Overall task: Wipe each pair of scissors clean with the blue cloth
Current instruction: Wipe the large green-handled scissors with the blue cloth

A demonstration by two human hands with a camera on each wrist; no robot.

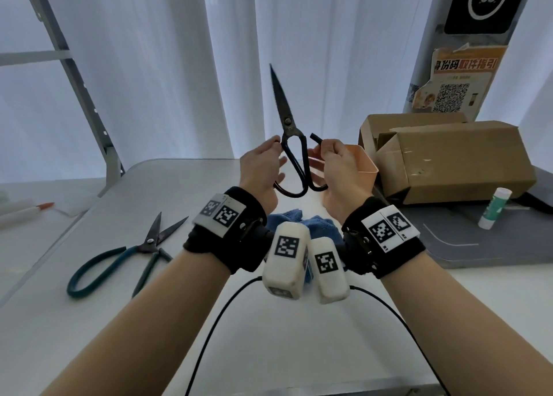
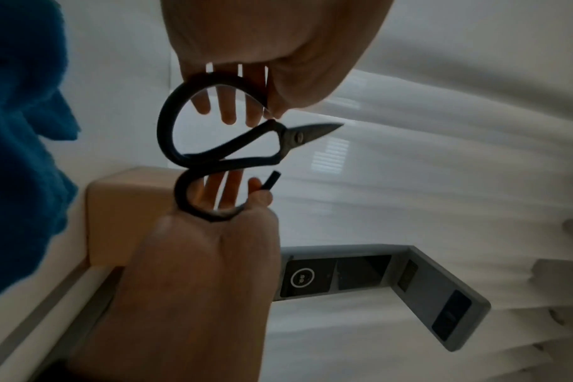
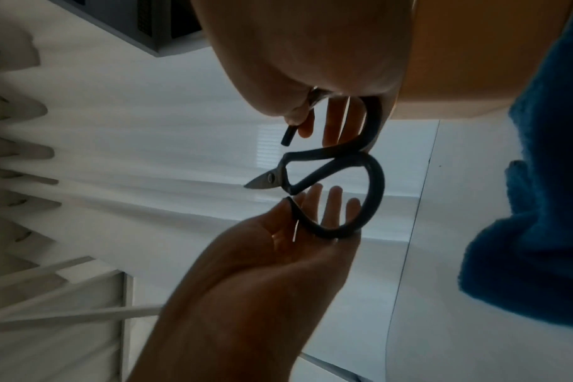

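Observation:
I hold a pair of black iron scissors upright above the table, blades closed and pointing up. My left hand pinches the left handle loop near its top. My right hand pinches the right handle by its free end. The left wrist view shows the scissors between the left hand and the right hand. The blue cloth lies bunched on the table under my wrists, touched by neither hand. A second pair with green handles lies open on the table at the left.
An orange bin stands just behind my right hand, with cardboard boxes beyond it. A glue stick stands on a grey mat at the right. A pen lies at the far left. White curtains hang behind the table.

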